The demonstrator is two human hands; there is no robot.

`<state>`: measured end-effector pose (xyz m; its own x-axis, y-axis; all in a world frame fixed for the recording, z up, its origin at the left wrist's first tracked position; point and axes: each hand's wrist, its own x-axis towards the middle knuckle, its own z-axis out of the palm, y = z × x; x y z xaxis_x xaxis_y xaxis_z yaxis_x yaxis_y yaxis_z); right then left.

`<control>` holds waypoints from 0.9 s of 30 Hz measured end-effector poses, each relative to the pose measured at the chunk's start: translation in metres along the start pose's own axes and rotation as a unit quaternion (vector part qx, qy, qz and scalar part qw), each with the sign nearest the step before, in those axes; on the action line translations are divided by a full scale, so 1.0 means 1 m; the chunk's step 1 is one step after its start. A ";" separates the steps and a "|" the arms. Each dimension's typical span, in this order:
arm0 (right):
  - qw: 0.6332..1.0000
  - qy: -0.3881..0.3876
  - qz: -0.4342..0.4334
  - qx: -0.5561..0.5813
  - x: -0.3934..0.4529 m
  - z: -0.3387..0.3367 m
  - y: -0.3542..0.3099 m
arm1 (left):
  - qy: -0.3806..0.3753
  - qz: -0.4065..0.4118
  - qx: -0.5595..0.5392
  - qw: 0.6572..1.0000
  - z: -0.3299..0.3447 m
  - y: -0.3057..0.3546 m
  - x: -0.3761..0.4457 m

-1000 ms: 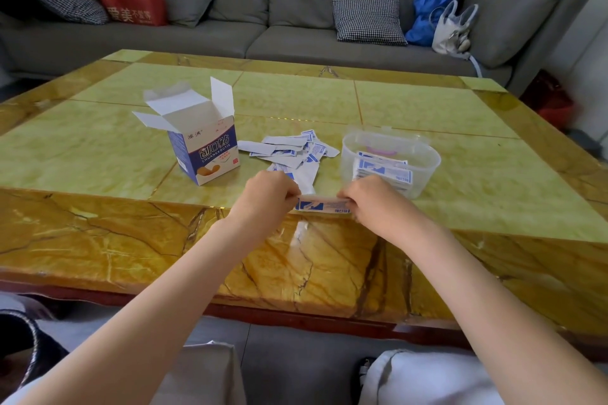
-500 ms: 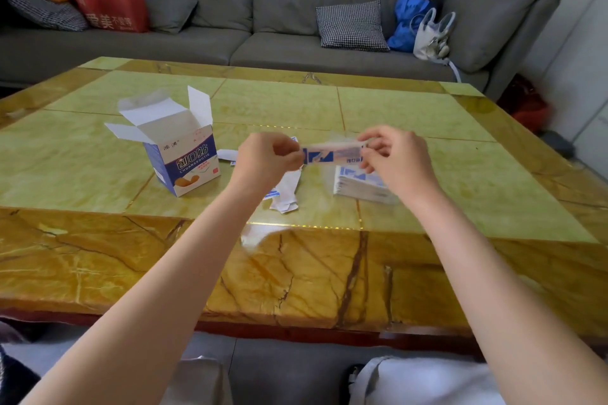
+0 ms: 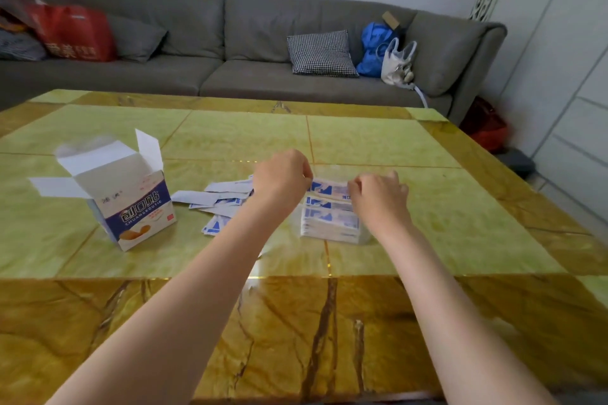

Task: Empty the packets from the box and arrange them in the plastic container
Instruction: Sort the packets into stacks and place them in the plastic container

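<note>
Spanning the gap between the two hands, a small bundle of packets (image 3: 329,189) is held level, its long axis running straight from hand to hand. The left hand (image 3: 282,176) pinches one end with curled fingers; the right hand (image 3: 378,194) pinches the other end likewise. Neither hand is nearer than the other: the bundle lies evenly between them.

Directly below the bundle, and slightly toward the person, sits the plastic container (image 3: 363,237), its clear wall hard to make out through blur. Inside, the stacked packets (image 3: 329,222) lie with their long axis the same way as the held bundle. In my judgement the next move is a plain lowering, with no turn needed.

Just outside the left hand, the loose packets (image 3: 220,199) lie scattered on the table (image 3: 427,223), not yet sorted. Further out on that side stands the box (image 3: 131,207), flaps open; whether anything remains inside cannot be told.

Beyond both hands, a grey sofa (image 3: 230,43) lines the far wall.
</note>
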<state>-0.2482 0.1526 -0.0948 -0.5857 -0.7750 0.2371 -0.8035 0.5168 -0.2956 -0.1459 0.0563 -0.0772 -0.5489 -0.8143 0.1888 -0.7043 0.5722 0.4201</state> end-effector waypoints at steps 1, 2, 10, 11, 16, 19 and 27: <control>1.000 -0.012 -0.003 -0.016 -0.001 0.000 -0.001 | -0.010 0.001 0.022 1.000 0.002 0.001 0.002; 0.999 -0.021 -0.004 -0.026 -0.002 0.001 -0.001 | -0.022 0.001 0.047 0.999 0.005 0.002 0.003; 0.995 -0.049 -0.016 -0.088 -0.010 0.002 -0.004 | -0.084 0.005 0.196 0.977 0.010 0.010 0.003; 0.995 -0.047 -0.015 -0.089 -0.010 0.002 -0.005 | -0.092 0.008 0.214 0.972 0.009 0.013 0.002; 0.994 -0.048 -0.011 -0.093 -0.011 0.002 -0.006 | -0.113 0.020 0.245 0.963 0.005 0.019 0.000; 0.992 -0.052 -0.015 -0.113 -0.011 0.001 -0.006 | -0.118 0.017 0.241 0.963 0.004 0.019 0.000; 0.995 0.046 -0.070 -0.055 -0.011 -0.016 -0.013 | -0.029 0.032 0.127 0.991 -0.007 0.006 0.004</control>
<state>-0.2329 0.1601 -0.0792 -0.4699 -0.8082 0.3549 -0.8820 0.4463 -0.1516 -0.1494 0.0563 -0.0681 -0.6164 -0.7723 0.1539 -0.7532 0.6352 0.1707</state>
